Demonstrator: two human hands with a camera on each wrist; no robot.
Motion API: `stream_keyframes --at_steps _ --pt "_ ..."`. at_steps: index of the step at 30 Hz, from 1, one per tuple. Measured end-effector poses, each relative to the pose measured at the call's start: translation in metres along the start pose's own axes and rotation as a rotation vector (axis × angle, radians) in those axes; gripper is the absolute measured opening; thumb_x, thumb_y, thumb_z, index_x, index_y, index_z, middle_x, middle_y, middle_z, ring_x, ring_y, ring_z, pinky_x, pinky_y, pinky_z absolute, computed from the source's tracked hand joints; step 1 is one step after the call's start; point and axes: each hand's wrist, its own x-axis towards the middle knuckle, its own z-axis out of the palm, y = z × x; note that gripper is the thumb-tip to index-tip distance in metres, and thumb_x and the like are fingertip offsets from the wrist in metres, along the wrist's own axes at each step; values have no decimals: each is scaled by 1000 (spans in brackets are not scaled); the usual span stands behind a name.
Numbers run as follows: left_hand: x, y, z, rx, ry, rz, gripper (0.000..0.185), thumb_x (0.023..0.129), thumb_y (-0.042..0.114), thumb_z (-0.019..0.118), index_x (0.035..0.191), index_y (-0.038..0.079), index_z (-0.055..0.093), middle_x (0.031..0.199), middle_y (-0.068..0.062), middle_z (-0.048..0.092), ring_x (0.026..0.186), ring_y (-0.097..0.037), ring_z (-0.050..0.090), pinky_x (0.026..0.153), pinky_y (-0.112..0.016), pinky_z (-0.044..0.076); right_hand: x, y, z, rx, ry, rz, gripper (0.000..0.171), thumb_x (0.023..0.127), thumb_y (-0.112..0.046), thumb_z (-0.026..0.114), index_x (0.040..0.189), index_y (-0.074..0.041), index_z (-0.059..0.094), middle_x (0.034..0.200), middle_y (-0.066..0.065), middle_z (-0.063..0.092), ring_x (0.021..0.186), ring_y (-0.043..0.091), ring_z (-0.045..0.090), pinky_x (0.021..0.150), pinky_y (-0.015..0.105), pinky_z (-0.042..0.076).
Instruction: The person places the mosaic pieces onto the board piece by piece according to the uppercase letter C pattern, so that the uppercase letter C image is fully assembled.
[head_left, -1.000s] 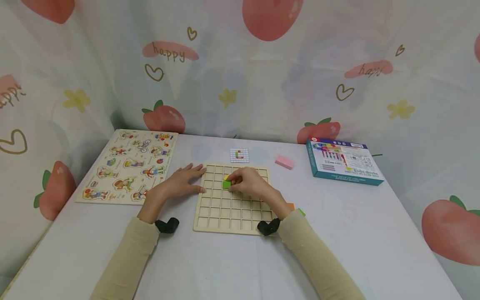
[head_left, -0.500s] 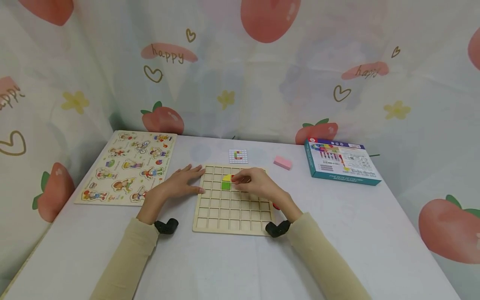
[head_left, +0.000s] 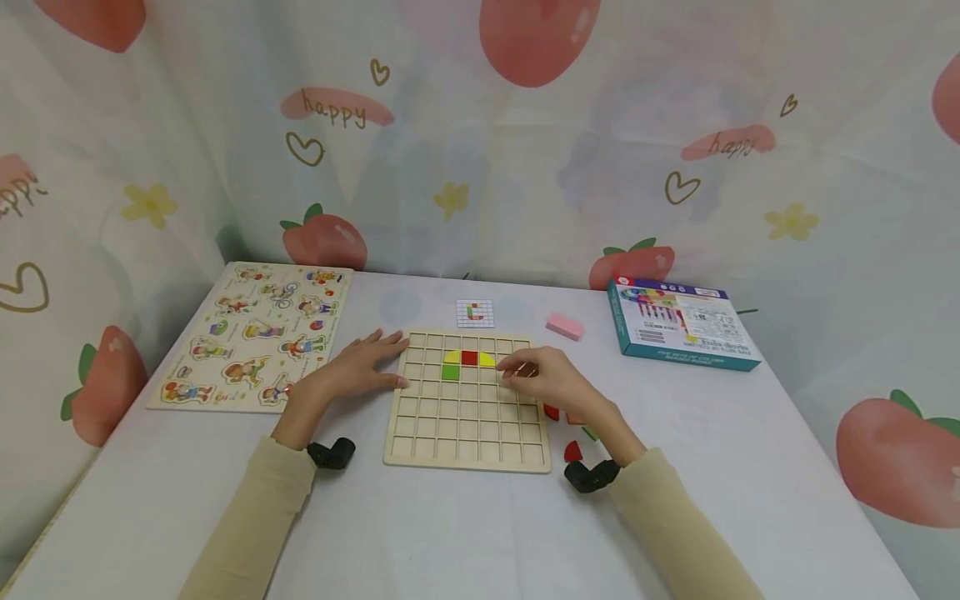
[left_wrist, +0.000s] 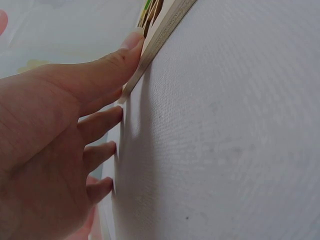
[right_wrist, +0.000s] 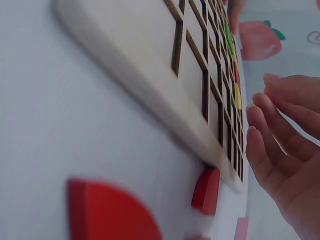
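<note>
Board (head_left: 459,430), left hand (head_left: 363,367) touching, right fingers (right_wrist: 286,131) slightly parted

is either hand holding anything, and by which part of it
Nothing is held: the right hand hangs empty near a yellow piece, and the left hand only touches the left edge of the board.

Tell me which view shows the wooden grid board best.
The head view: the wooden grid board lies there nearly whole, seen from above, the right hand hiding only a little. The right wrist view shows it slanted and cropped; the left wrist view, mainly an edge.
</note>
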Motion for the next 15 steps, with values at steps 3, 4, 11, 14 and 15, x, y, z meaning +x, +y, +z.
stream_keyframes --at_steps 3,4,11,14,15 --pt "0 0 0 0 3 2 78 97 40 70 160 8 37 170 -14 24 159 -44 8 128 -62 5 -8 5 -5 8 -3 19 25 96 -19 73 119 -10 76 105 3 73 93 19 64 80 27 56" --pt "0 0 0 0 4 3 78 97 40 70 159 8 37 170 -14 24 159 -44 8 128 -62 5 -11 7 -6 9 -3 26 26 96 -19 73 120 -10 76 105 3 73 93 19 64 80 27 56" --pt "0 -1 2 4 9 2 78 97 39 71 160 8 37 170 -14 24 159 -44 8 128 -63 5 -27 18 -13 -17 16 48 25 95 -19 74 119 -12 76 103 1 73 91 19 64 78 28 57" --pt "1 -2 2 4 9 3 78 96 39 71 160 8 37 170 -14 24 159 -44 8 128 -62 5 -34 22 -16 -35 29 58 23 95 -20 74 117 -13 77 101 0 73 91 19 63 78 29 56" --pt "1 -2 3 3 9 2 78 96 39 71 160 8 37 170 -14 24 159 -44 8 128 -62 5 -36 23 -17 -36 31 64 23 95 -20 74 117 -13 77 100 0 72 90 19 63 78 29 56"
